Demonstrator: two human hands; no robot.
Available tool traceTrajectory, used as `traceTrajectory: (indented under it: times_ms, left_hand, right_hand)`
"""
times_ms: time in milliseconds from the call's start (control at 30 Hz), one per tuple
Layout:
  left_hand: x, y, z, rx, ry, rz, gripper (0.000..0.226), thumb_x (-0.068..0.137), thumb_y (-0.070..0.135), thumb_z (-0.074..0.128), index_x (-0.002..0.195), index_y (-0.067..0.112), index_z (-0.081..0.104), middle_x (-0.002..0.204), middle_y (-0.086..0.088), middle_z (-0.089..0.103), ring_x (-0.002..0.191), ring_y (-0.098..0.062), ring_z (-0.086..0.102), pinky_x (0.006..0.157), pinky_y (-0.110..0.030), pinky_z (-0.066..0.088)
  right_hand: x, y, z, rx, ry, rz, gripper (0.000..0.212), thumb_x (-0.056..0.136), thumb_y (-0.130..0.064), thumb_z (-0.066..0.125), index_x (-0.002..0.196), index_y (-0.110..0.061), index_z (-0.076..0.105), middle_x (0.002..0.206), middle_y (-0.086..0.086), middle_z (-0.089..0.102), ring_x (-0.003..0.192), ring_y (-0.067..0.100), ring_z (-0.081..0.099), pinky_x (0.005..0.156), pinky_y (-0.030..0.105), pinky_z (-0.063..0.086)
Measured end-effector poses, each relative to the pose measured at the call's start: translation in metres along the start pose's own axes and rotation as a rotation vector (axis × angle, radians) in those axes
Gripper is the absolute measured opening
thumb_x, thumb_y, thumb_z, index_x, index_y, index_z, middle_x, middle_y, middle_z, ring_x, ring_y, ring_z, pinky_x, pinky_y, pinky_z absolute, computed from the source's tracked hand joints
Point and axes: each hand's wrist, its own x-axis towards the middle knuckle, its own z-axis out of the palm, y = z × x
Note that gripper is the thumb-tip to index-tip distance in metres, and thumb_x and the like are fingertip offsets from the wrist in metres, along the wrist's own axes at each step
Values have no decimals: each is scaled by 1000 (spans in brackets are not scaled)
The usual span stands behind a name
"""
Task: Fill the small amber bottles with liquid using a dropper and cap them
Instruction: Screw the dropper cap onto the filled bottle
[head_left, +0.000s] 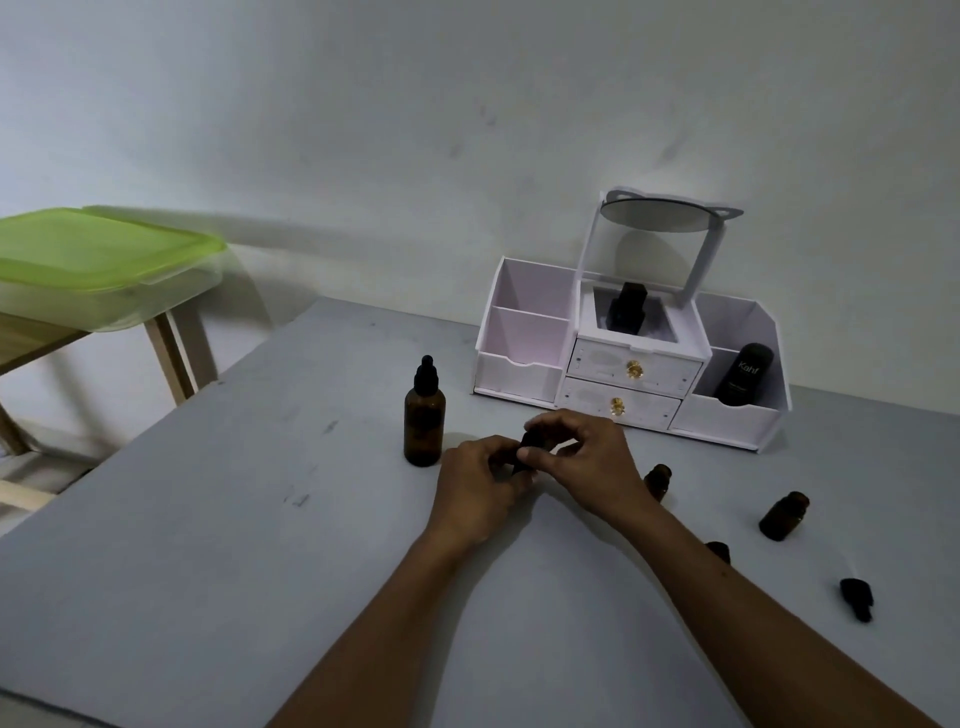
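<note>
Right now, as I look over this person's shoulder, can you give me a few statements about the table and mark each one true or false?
1. The left hand and right hand both hold one small dark bottle between them. True.
2. The tall amber glass dropper bottle lies on its side. False: it stands upright, to the left of the hands.
3. The black bottle labelled Kahf sits in the right compartment of the white organiser. True.
4. The loose black dropper cap lies in a drawer. False: it lies on the grey table, to the right of the right arm.
</note>
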Motion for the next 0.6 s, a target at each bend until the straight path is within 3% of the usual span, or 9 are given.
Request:
traceTrajectory:
  times_ms: [100,200,267,367,433,533,600]
  left_hand:
    - [0,0,1,1,6,5,30,83,28,74,112,21,71,107,3,73,84,2,61,77,-8,48]
    - [0,-2,2,6,2,-2,30,84,28,73,114,22,70,109,3,72,88,1,61,75,-5,42]
    - [0,-2,2,6,-4,1,32,84,28,73,115,21,70,111,2,72,90,0,61,77,-6,42]
    - [0,-2,1,22,4,26,30,83,27,73,113,21,71,108,2,73,82,3,60,69,0,42]
    - [0,-2,1,31,12,25,29,84,26,73,112,21,71,107,2,73,79,6,57,64,3,39]
    - [0,-2,3,25,10,14,31,84,28,73,114,22,70,110,4,72,85,4,58,66,3,38]
    - [0,-2,3,23,17,8,32,83,29,74,115,22,70,110,4,72,87,3,59,65,3,37]
  right_hand:
    - [-1,1,2,43,51,27,34,70,-27,89,100,-24,74,92,-10,73,84,5,68,69,14,54]
    - [-3,1,3,66,50,-10,37,80,-16,81,115,-23,72,107,-7,73,97,4,67,75,16,55]
    - [-4,3,5,58,65,-26,32,81,-10,79,110,-24,74,104,-7,74,95,4,68,77,20,57]
    - [-6,6,9,102,114,-2,28,75,-20,87,100,-23,75,93,-8,73,86,8,68,71,17,55]
    - [-7,8,11,142,134,15,34,73,-22,87,105,-23,73,95,-8,71,88,9,66,72,18,55]
    - [-10,10,14,220,111,23,39,82,-8,78,117,-22,72,109,-6,72,101,9,67,82,25,57]
    - [-12,12,17,208,126,13,36,82,-4,76,115,-20,74,107,-5,75,99,10,69,81,25,57]
